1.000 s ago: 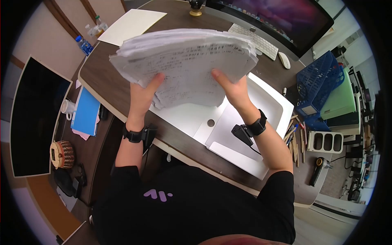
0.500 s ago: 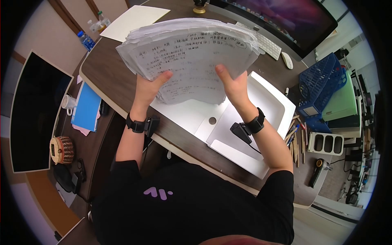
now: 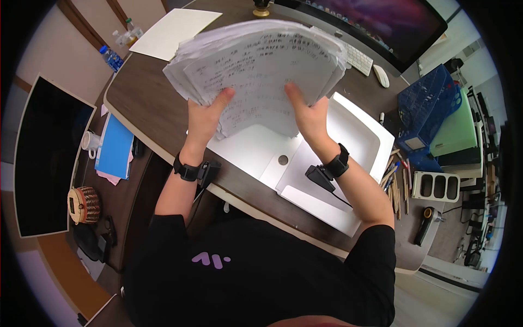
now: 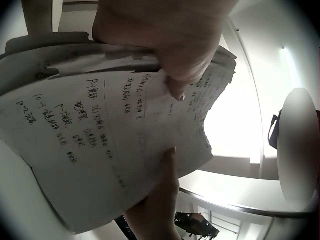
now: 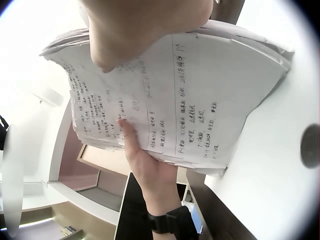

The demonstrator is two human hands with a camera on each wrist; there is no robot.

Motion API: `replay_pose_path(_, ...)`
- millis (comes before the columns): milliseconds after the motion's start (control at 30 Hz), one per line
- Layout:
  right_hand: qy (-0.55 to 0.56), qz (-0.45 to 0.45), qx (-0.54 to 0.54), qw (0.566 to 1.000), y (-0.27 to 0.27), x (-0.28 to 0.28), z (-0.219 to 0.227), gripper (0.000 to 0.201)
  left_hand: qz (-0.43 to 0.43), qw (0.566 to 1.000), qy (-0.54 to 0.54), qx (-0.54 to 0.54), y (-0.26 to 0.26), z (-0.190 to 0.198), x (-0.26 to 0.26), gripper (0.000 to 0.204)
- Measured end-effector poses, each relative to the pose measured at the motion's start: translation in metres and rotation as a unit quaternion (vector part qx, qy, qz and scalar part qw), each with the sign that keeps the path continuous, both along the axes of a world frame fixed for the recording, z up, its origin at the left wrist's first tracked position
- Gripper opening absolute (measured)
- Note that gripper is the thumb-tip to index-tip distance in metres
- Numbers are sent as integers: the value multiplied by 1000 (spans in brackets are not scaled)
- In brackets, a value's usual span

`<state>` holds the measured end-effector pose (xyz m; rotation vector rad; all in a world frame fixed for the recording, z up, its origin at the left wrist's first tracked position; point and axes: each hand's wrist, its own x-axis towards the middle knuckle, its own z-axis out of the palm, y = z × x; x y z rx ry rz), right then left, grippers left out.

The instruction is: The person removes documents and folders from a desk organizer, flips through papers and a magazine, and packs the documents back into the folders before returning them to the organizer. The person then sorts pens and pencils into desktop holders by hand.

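Left hand (image 3: 204,117), right hand (image 3: 308,117): you are gripping thick stack of handwritten sheets (image 3: 261,65), thumbs on top, above white tray (image 3: 370,143). Edges are fanning unevenly; loosening pinch risks sheets sliding out, scattering across desk (image 3: 147,117).

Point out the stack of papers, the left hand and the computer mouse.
stack of papers (image 3: 261,65), head view, on the handwritten top sheet.
left hand (image 3: 204,117), head view, on the back of the hand below the thumb.
computer mouse (image 3: 381,76), head view, on its white top shell.
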<state>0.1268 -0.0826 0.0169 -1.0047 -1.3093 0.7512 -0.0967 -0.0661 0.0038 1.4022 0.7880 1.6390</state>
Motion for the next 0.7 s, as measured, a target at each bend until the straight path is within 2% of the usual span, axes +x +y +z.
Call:
replay_pose_path(100, 10, -1, -19, 1000, -1, 3, 6, 34, 21, 1000, 13, -1, -4, 5, -1, 45)
replay_pose_path(233, -21, 16, 9, 1000, -7, 6, 2, 33, 4, 1000, 8, -18, 0, -4, -4, 45)
replay_pose_path(333, -26, 12, -35, 999, -8, 9, -6, 31, 6, 1000, 0, -27, 2, -9, 5, 44)
replay_pose_path(500, 1, 18, 9, 1000, -13, 12, 6, 33, -4, 999, 35, -16, -5, -7, 1, 47)
replay_pose_path(600, -13, 0, -65, 998, -12, 14, -8, 32, -10, 999, 38, -37, -2, -20, 4, 44)
replay_pose_path(700, 29, 11, -64, 997, -10, 13, -10, 29, -54, 990, 88, -92, 0, -24, -6, 41)
